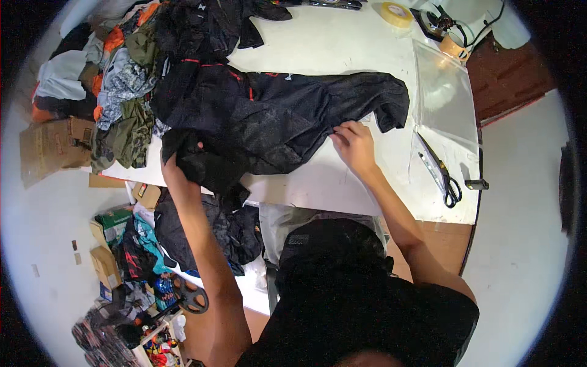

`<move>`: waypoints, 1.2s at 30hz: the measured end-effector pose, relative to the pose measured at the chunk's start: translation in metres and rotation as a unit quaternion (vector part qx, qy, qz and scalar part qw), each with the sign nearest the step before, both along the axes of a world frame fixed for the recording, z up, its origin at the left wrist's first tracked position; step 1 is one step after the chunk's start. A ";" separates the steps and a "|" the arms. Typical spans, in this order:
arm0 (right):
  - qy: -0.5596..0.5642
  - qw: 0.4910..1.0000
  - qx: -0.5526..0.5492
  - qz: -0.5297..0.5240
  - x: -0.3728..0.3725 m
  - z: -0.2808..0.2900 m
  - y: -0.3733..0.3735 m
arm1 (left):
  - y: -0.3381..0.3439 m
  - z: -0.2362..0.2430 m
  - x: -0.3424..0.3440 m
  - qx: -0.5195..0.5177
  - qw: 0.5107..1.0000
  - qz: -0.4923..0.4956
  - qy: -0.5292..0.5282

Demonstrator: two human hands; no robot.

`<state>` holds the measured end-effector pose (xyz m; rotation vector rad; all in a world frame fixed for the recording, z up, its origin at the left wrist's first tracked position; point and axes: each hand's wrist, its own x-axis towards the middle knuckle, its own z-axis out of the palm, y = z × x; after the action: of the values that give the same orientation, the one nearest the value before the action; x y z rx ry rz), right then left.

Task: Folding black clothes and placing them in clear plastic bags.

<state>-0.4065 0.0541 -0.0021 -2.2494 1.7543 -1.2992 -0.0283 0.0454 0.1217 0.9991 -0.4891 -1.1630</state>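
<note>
A black garment [275, 116] with red trim lies spread across the white table, one long sleeve or leg stretching right and bending down at its end. At its lower left edge, my left hand [173, 174] is closed on a bunched fold. Cloth covers most of that hand, and one fingertip shows on top of the fold. My right hand [354, 145] pinches the garment's lower edge near the bend, with the fingertips partly hidden against the fabric.
Black-handled scissors [441, 171] lie on the white table [397, 189] at right, below a clear plastic sheet [446, 92]. Tape rolls [396, 14] sit at the far right. Piled clothes [125, 85] and a cardboard box [55, 147] crowd the left; more black clothing [313, 3] lies behind.
</note>
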 end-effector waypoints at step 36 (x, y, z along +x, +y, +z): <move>-0.063 0.986 0.152 -0.037 0.016 0.003 0.008 | 0.001 0.010 -0.079 0.019 0.998 -0.010 -0.062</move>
<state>-0.3910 0.0622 0.0007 -1.9157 1.8596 -1.0687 -0.1069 0.0464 0.1315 1.1054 -0.5788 -1.1358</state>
